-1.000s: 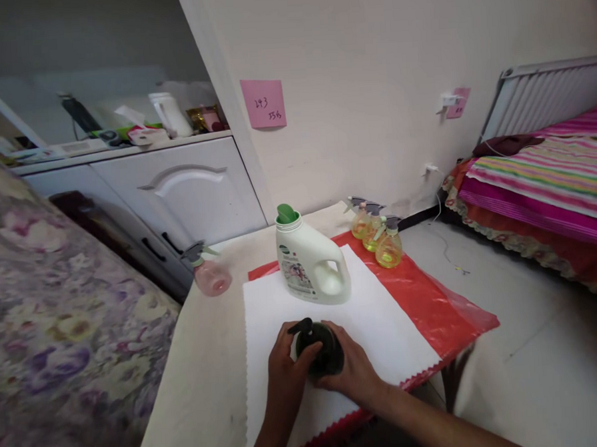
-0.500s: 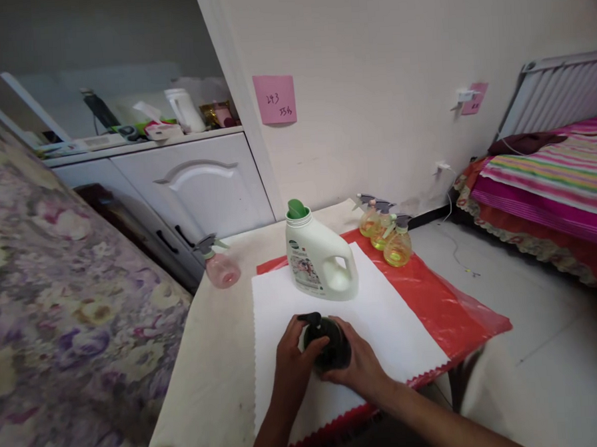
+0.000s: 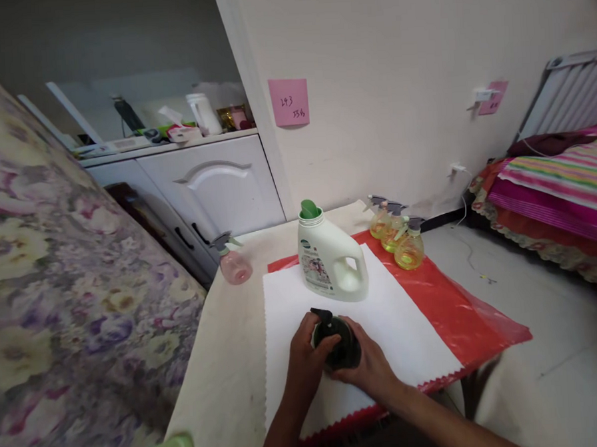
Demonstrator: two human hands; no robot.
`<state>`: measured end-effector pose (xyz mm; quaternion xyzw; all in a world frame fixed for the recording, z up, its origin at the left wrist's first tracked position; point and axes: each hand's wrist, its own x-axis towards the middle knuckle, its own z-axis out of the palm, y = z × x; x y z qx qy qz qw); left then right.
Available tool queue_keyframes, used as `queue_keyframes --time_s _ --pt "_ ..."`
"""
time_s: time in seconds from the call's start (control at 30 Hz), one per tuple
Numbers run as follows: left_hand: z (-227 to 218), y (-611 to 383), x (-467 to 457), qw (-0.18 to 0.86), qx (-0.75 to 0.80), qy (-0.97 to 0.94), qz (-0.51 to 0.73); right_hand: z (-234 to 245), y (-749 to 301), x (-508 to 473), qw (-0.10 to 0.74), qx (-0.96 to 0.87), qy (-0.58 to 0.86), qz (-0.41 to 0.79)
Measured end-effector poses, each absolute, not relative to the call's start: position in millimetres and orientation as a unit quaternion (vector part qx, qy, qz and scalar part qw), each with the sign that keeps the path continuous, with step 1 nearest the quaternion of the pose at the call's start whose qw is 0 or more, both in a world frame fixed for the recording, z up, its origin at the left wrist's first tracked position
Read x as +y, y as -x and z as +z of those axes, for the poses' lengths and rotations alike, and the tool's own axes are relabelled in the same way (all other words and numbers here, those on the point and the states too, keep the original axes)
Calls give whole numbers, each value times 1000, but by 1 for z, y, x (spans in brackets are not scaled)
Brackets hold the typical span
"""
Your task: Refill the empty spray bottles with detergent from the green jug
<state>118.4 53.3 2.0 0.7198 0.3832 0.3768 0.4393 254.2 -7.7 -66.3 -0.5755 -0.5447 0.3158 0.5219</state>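
Soft, even light brightens the wall (image 3: 394, 58) and white cloth (image 3: 409, 331), casting only faint shadows; the alcove (image 3: 119, 53) sits dim. Wide-angle distortion bends the edges, and the floral fabric (image 3: 55, 263) at left blurs.

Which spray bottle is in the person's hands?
The dark green bottle, in the left hand and right hand; the pink bottle and yellow bottles stand untouched.

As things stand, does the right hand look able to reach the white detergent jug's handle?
Probably yes: the right hand grips the dark spray bottle, but the white detergent jug stands just beyond, handle on that side, only bare white cloth between.
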Motion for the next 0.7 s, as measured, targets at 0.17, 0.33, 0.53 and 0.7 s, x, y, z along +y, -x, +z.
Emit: queue_keyframes --time_s 0.17,0.33,0.53,0.7 --pt "4 -116 53 441 360 -735 368 -70 -254 -8 519 -549 577 309" --pt "2 -119 47 387 389 -720 424 -74 -253 -8 523 -547 576 309" --pt "5 -119 48 401 387 -714 424 -75 -254 -8 521 -542 577 318" --pt "10 -115 51 428 360 -726 401 -70 -254 -9 522 -539 575 326"
